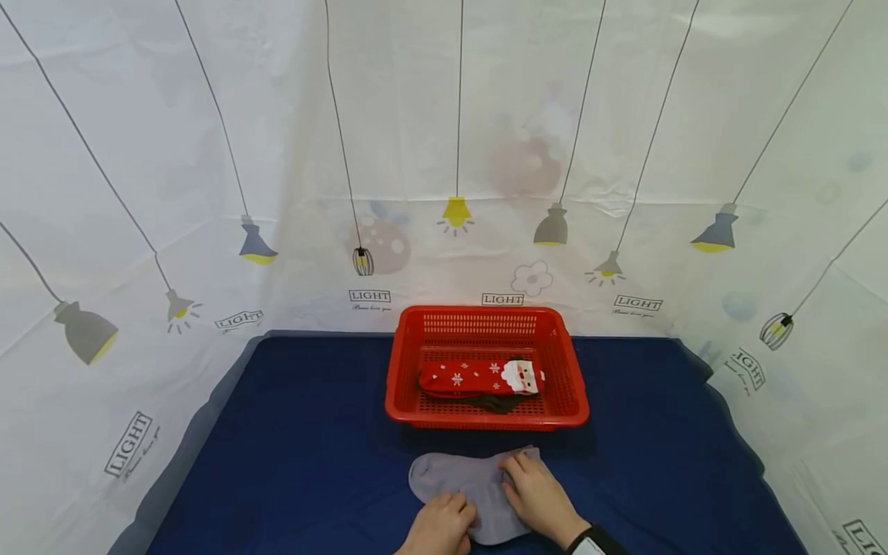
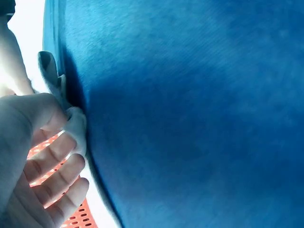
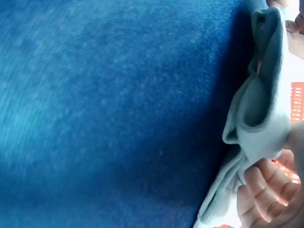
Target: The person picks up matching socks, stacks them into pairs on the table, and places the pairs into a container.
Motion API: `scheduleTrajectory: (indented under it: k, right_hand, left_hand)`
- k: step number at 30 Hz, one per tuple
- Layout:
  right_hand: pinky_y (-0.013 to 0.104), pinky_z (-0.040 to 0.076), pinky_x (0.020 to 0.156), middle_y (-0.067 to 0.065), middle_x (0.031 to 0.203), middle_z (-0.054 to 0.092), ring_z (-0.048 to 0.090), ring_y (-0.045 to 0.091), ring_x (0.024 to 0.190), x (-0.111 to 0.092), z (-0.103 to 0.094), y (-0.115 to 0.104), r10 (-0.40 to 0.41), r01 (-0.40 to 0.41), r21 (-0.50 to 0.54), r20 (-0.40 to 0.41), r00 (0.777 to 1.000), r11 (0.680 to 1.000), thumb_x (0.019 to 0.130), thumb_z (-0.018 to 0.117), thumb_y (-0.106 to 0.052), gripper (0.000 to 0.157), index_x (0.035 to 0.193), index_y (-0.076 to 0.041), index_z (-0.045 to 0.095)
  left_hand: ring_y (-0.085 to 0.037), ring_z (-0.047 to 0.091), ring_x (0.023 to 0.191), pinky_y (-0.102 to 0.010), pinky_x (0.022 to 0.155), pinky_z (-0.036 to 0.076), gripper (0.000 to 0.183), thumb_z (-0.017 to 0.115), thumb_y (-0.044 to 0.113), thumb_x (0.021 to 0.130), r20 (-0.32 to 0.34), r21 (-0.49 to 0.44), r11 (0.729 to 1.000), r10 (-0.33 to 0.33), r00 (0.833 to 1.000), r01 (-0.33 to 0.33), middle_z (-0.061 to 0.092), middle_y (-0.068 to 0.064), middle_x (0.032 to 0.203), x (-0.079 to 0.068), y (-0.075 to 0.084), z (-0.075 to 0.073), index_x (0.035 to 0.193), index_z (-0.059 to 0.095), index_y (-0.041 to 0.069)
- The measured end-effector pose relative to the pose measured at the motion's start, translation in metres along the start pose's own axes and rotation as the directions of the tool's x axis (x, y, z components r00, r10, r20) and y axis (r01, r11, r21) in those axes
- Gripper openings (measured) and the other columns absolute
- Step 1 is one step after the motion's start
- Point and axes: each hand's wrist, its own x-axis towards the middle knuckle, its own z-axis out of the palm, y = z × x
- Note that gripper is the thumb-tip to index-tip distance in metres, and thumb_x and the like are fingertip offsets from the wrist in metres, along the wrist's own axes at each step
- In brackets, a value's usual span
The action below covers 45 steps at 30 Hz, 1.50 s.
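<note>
A pale grey-purple sock [image 1: 479, 493] lies on the dark blue cloth in front of the red basket, toe to the left. At its lower middle, my left hand [image 1: 438, 526] pinches the fabric; the left wrist view has the thumb and index finger on a fold of the sock [image 2: 75, 128], with the other fingers loosely bent. Near the sock's upper right end, my right hand [image 1: 541, 497] grips the cloth between thumb and fingers. Seen by the right wrist camera, the sock [image 3: 261, 109] bunches into open folds above that hand [image 3: 275, 190].
A red plastic basket [image 1: 401, 378] with perforated sides stands just beyond the hands. Inside lie a red Christmas sock [image 1: 479, 378] with a Santa face and a dark piece of fabric [image 1: 501, 402]. White sheeting [image 1: 430, 100] printed with lamps rises behind the blue cloth [image 1: 305, 447].
</note>
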Motion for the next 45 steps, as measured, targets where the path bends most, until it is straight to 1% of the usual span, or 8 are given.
scheduleTrajectory:
  k: [3, 9, 13, 16, 20, 27, 38, 45]
  right_hand:
    - [0.038, 0.054, 0.075, 0.000, 0.097, 0.063, 0.063, 0.019, 0.086, -0.003, -0.004, 0.002, 0.017, -0.016, 0.008, -0.020, 1.000, 1.000, 0.088, 0.076, -0.002, 0.022, 0.106, -0.010, 0.066]
    - [0.035, 0.051, 0.070, -0.005, 0.092, 0.056, 0.058, 0.017, 0.082, -0.010, -0.013, 0.014, 0.076, -0.078, -0.026, -0.066, 0.995, 0.997, 0.083, 0.081, -0.002, 0.027, 0.098, -0.016, 0.063]
    - [0.034, 0.050, 0.069, -0.004, 0.093, 0.055, 0.057, 0.018, 0.081, -0.016, -0.015, 0.020, 0.095, -0.096, -0.031, -0.043, 0.995, 0.995, 0.080, 0.083, -0.003, 0.029, 0.100, -0.014, 0.066]
    - [0.035, 0.050, 0.069, -0.001, 0.097, 0.058, 0.057, 0.019, 0.082, -0.018, -0.013, 0.022, 0.060, -0.061, -0.029, -0.020, 0.998, 0.998, 0.080, 0.084, -0.006, 0.031, 0.105, -0.012, 0.068]
    - [0.035, 0.050, 0.066, 0.001, 0.102, 0.060, 0.058, 0.021, 0.084, -0.015, -0.008, 0.022, -0.003, 0.001, -0.062, -0.026, 1.000, 0.998, 0.080, 0.084, -0.010, 0.034, 0.111, -0.012, 0.069]
    - [0.035, 0.048, 0.062, 0.002, 0.098, 0.060, 0.058, 0.022, 0.081, -0.008, 0.002, 0.018, -0.115, 0.103, -0.133, -0.091, 0.989, 0.986, 0.076, 0.086, -0.011, 0.036, 0.108, -0.011, 0.070]
    - [0.037, 0.048, 0.064, 0.004, 0.086, 0.053, 0.055, 0.024, 0.073, -0.001, 0.014, 0.013, -0.175, 0.161, -0.148, -0.080, 0.981, 0.976, 0.073, 0.083, -0.004, 0.030, 0.094, -0.010, 0.062]
    - [0.034, 0.047, 0.062, 0.003, 0.082, 0.052, 0.053, 0.022, 0.069, -0.001, 0.020, 0.010, -0.205, 0.191, -0.137, -0.095, 0.974, 0.972, 0.076, 0.081, 0.000, 0.028, 0.088, -0.009, 0.057]
  left_hand:
    - [-0.004, 0.043, 0.063, -0.016, 0.059, 0.035, 0.025, 0.083, 0.012, 0.071, 0.060, -0.045, 0.998, -0.037, 0.998, 0.040, 0.048, 0.010, 0.077, 0.002, -0.002, -0.007, 0.080, 0.062, 0.022]
    - [-0.006, 0.048, 0.069, -0.020, 0.062, 0.041, 0.023, 0.082, 0.009, 0.074, 0.064, -0.108, 0.982, -0.149, 0.987, 0.156, 0.050, 0.008, 0.081, 0.004, -0.009, -0.015, 0.087, 0.065, 0.019]
    - [-0.008, 0.052, 0.077, -0.023, 0.068, 0.046, 0.025, 0.085, 0.016, 0.078, 0.115, -0.114, 0.974, -0.181, 0.977, 0.194, 0.053, 0.007, 0.089, 0.003, -0.013, -0.016, 0.096, 0.068, 0.018]
    - [-0.010, 0.056, 0.084, -0.025, 0.072, 0.049, 0.032, 0.087, 0.024, 0.079, 0.154, -0.100, 0.976, -0.177, 0.972, 0.193, 0.057, 0.006, 0.098, 0.004, -0.012, -0.013, 0.106, 0.070, 0.018]
    - [-0.012, 0.058, 0.089, -0.026, 0.074, 0.050, 0.039, 0.088, 0.028, 0.077, 0.147, -0.084, 0.981, -0.161, 0.976, 0.174, 0.058, 0.004, 0.104, 0.004, -0.009, -0.008, 0.111, 0.071, 0.018]
    - [-0.010, 0.055, 0.084, -0.024, 0.071, 0.048, 0.041, 0.091, 0.028, 0.073, 0.118, -0.084, 0.982, -0.158, 0.980, 0.168, 0.057, 0.004, 0.100, 0.005, -0.007, 0.003, 0.107, 0.071, 0.018]
    - [-0.008, 0.047, 0.073, -0.022, 0.067, 0.043, 0.034, 0.090, 0.026, 0.071, 0.105, -0.067, 0.986, -0.143, 0.984, 0.150, 0.051, 0.006, 0.086, 0.011, -0.005, 0.008, 0.095, 0.067, 0.019]
    - [-0.008, 0.046, 0.070, -0.021, 0.065, 0.041, 0.033, 0.090, 0.022, 0.068, 0.070, -0.057, 0.991, -0.117, 0.991, 0.121, 0.049, 0.006, 0.082, 0.011, -0.003, 0.011, 0.090, 0.065, 0.020]
